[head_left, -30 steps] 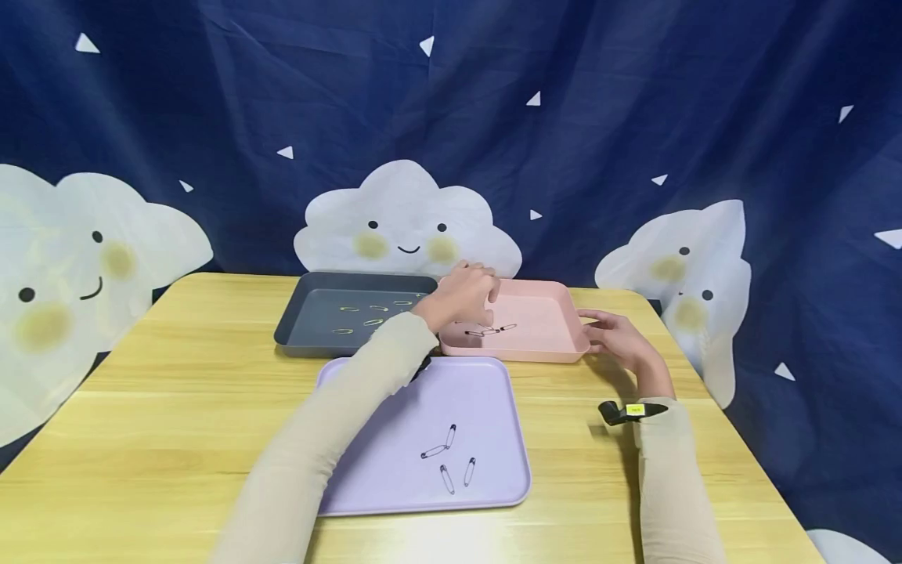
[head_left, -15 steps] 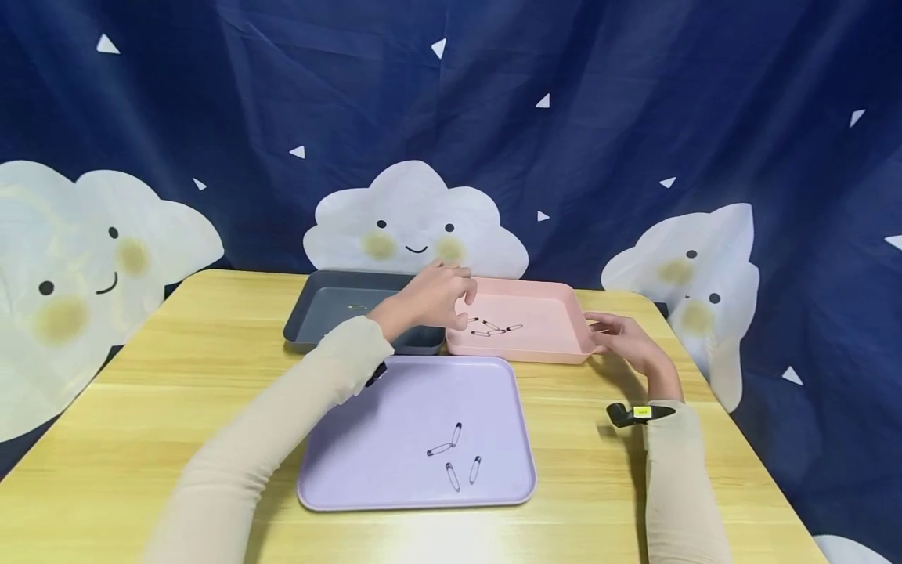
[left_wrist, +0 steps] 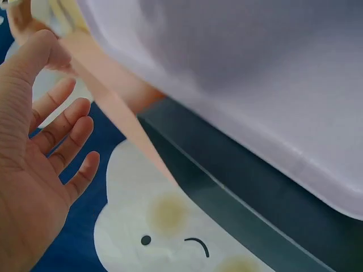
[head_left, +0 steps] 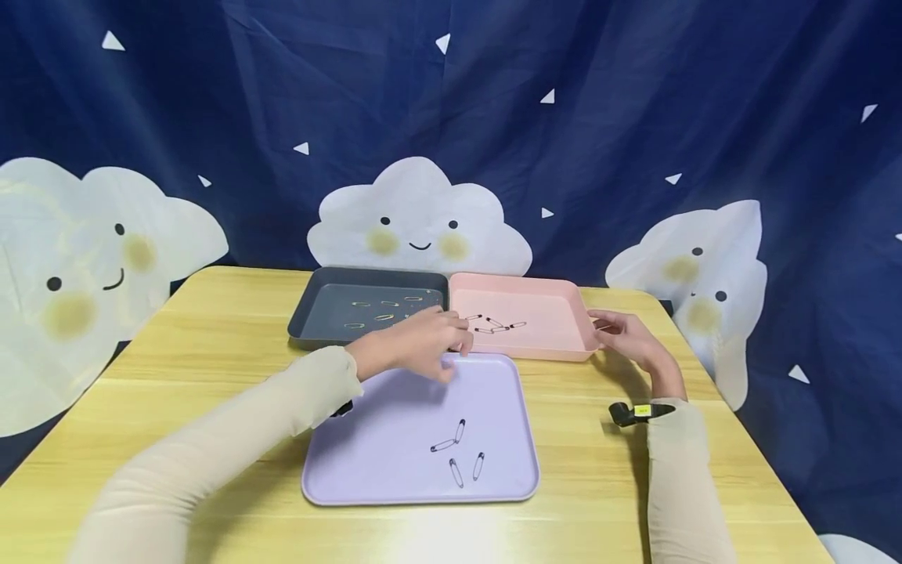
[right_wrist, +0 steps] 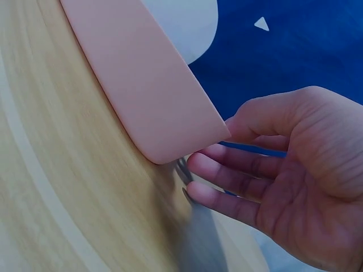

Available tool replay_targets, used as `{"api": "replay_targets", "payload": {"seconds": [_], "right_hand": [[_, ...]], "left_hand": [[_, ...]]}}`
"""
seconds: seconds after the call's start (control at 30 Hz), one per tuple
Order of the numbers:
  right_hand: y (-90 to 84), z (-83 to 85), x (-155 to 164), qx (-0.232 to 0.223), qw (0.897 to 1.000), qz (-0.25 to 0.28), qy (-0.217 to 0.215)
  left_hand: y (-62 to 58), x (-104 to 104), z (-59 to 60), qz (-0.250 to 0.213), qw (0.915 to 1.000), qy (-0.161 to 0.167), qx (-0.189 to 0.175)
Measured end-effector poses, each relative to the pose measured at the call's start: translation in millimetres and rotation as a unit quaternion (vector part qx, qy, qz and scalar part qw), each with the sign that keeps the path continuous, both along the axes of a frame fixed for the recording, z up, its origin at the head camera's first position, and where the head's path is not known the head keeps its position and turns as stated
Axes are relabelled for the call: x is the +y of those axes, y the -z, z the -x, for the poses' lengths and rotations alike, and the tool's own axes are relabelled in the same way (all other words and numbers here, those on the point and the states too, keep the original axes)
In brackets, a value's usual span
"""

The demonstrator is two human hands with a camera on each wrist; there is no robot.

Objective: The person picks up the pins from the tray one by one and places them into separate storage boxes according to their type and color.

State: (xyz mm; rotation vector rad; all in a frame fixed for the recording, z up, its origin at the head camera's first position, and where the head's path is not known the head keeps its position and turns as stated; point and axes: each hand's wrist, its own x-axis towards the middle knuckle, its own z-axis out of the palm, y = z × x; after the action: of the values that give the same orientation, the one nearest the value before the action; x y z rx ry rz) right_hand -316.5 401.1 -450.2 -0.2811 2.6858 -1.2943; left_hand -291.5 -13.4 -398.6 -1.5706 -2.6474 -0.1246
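Note:
My left hand (head_left: 426, 345) hovers over the back edge of the lilac tray (head_left: 338, 478), fingers loosely bent and holding nothing. In the left wrist view, that palm and its spread fingers (left_wrist: 77, 122) show nothing between them. Several safety pins (head_left: 456, 473) with black heads lie on the lilac tray's front right part. My right hand (head_left: 630, 338) touches the right side of the pink tray (head_left: 524, 354) with its fingertips. Several dark-headed safety pins (head_left: 493, 329) lie inside the pink tray. Several gold-coloured safety pins (head_left: 384, 317) lie in the dark grey tray (head_left: 317, 291), partly hidden by my left hand.
The dark grey and pink trays stand side by side at the back of the wooden table (head_left: 211, 376), with the lilac tray in front. A navy curtain (head_left: 599, 141) with clouds and white triangles hangs behind the table.
My left hand has drawn back from over the pink tray, moving left and toward the lilac tray. One more safety pin now shows at the pink tray's left. My right hand stays at its side.

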Motion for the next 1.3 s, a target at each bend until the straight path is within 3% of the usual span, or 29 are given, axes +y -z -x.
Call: {"api": "replay_targets", "payload": {"seconds": [0.57, 0.73, 0.9, 1.3], "right_hand": [[-4.7, -3.6, -0.6, 0.006, 1.000, -0.002, 0.004], [-3.0, -2.7, -0.5, 0.010, 1.000, 0.002, 0.003], [-1.0, -2.0, -0.9, 0.010, 1.000, 0.004, 0.004], [-1.3, -0.8, -1.2, 0.015, 1.000, -0.010, 0.007]], "left_hand": [[19.7, 7.7, -41.9, 0.064, 0.9935, 0.094, 0.004], [28.8, 12.4, -47.2, 0.077, 0.9910, 0.109, -0.014], [34.8, 15.1, -49.7, 0.085, 0.9898, 0.114, -0.007], [33.8, 18.9, -50.7, 0.086, 0.9891, 0.119, -0.002]]}}
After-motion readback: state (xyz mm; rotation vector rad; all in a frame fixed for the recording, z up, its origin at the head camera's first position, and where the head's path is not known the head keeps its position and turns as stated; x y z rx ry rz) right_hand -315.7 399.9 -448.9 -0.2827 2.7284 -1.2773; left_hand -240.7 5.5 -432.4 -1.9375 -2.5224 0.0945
